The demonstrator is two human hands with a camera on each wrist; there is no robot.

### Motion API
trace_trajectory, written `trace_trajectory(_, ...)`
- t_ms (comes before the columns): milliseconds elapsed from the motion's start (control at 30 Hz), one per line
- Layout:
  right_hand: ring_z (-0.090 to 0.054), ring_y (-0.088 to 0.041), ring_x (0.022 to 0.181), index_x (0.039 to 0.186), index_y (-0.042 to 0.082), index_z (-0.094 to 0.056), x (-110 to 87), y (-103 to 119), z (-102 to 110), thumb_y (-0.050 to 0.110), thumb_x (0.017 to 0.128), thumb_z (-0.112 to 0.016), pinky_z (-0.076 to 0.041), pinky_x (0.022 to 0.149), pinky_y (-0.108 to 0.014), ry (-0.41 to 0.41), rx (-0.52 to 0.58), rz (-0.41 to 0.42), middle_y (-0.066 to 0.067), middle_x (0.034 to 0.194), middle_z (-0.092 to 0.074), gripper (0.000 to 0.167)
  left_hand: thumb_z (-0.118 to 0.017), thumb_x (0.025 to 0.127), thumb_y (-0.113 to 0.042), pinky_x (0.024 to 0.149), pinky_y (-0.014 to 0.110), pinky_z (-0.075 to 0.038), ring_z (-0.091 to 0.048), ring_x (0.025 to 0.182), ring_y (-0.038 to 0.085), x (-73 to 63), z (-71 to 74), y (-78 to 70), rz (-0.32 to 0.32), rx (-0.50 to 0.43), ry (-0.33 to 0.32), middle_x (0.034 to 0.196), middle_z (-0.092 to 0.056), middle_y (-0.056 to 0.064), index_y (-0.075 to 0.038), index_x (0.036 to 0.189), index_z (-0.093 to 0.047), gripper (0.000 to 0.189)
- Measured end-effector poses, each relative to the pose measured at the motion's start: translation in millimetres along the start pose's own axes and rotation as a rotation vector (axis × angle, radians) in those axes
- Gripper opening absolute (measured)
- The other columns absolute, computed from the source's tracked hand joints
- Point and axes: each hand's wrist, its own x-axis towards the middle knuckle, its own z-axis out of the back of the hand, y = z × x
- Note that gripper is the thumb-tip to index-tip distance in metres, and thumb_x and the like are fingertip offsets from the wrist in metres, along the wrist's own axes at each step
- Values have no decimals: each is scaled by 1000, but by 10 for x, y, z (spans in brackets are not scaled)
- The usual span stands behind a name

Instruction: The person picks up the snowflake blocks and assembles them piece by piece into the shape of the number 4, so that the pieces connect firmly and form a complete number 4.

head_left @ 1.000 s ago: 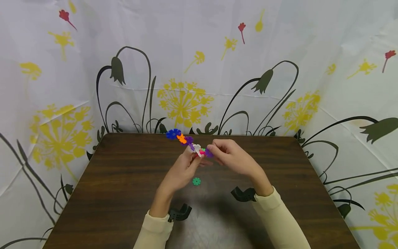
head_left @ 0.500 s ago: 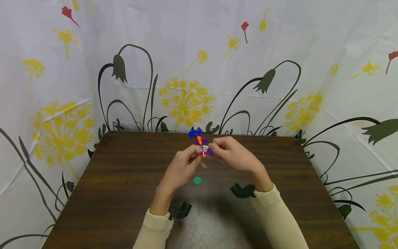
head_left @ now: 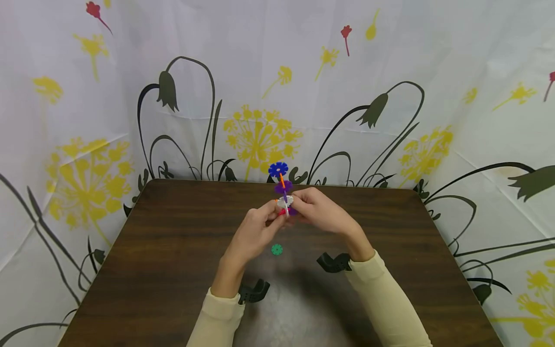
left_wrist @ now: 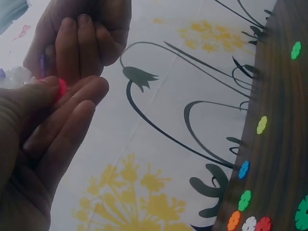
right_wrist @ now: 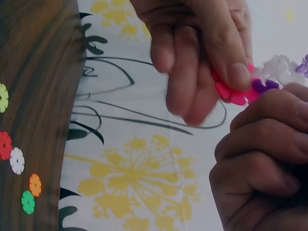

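Note:
A chain of interlocking plastic flower discs stands upright between my hands, topped by a blue disc (head_left: 278,169). Below it come an orange disc edge-on, a purple disc (head_left: 284,187) and a white disc (head_left: 285,202). My left hand (head_left: 251,233) pinches the lower end, its thumb on a pink disc (right_wrist: 234,94) in the right wrist view. From the other side, my right hand (head_left: 325,212) pinches a purple disc (right_wrist: 264,85) that touches the pink one. Fingers partly hide that join. On the table below lies a loose green disc (head_left: 276,249).
The dark wooden table (head_left: 173,270) ends at a flower-printed cloth behind it. More loose discs lie on the wood in the wrist views, among them a yellow disc (left_wrist: 262,125), a blue disc (left_wrist: 244,169) and a red disc (right_wrist: 5,145).
The chain has swung from leaning far left to upright, so its blue end moved right and up. Both hands keep their grip and have come closer together.

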Motion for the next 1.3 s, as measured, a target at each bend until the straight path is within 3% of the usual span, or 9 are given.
trace_trajectory(100,-40,-13,56,95,2,-70,22,11,-7,25,116,-44,-39,55,-24,-14,32,5,-1,70,-49,41,-66,105,-1,68,23,-58,-69,74,16,24,-8,-14,-11,23,-8,89,-77,11,-2,110,-58,10)
trace_trajectory(200,-39,-13,55,96,2,-69,37,-41,-24,29,118,-40,-37,54,-24,-19,57,32,-2,68,-46,45,-60,109,-6,65,24,-50,-57,71,10,28,-37,-22,53,35,24,83,-67,9,-4,127,-48,23)
trace_trajectory(333,-35,-16,53,86,4,-62,74,-194,-52,44,119,-32,-33,52,-27,-69,63,74,-4,63,-42,60,-50,113,-12,74,26,-57,-66,78,8,23,-75,-7,143,5,65,94,-66,7,-12,146,-34,37)
trace_trajectory(433,-38,-18,54,81,5,-58,122,-423,1,52,117,-29,-34,52,-29,-188,10,59,-4,62,-46,66,-47,115,-15,74,31,-61,-76,83,15,35,-76,2,166,-59,84,104,-73,8,-16,151,-34,38)
trace_trajectory(600,-57,-22,67,96,4,-64,184,-1054,216,45,115,-47,-48,64,-34,-387,-183,-142,-8,76,-62,48,-50,115,-19,73,34,-61,-80,84,16,58,-39,-14,202,-108,112,117,-80,7,-25,156,-38,43)
trace_trajectory(700,-70,-33,97,122,5,-64,171,-1386,325,40,112,-55,-56,84,-48,-428,-317,-340,-16,110,-72,37,-50,115,-16,75,35,-61,-80,88,19,65,-21,-34,207,-128,116,123,-78,5,-25,155,-39,42)
trace_trajectory(867,-58,-50,136,152,13,-49,153,-1735,401,40,109,-60,-45,108,-70,-425,-423,-593,-22,154,-57,53,-39,111,-4,71,34,-59,-68,79,32,57,-27,-63,160,-210,103,103,-64,10,-14,141,-42,32)
trace_trajectory(1100,-60,-48,132,148,8,-52,185,-1951,314,38,105,-66,-46,108,-67,-427,-380,-664,-23,148,-60,55,-40,108,-5,68,27,-55,-54,68,23,-7,-70,-98,65,-390,166,85,-51,18,-2,136,-35,29)
trace_trajectory(1300,-64,-38,111,128,0,-60,239,-1991,292,29,105,-68,-52,97,-54,-431,-337,-628,-23,129,-65,38,-47,109,-7,67,26,-55,-57,68,34,-11,-73,-83,41,-396,152,82,-54,17,-4,135,-36,28)
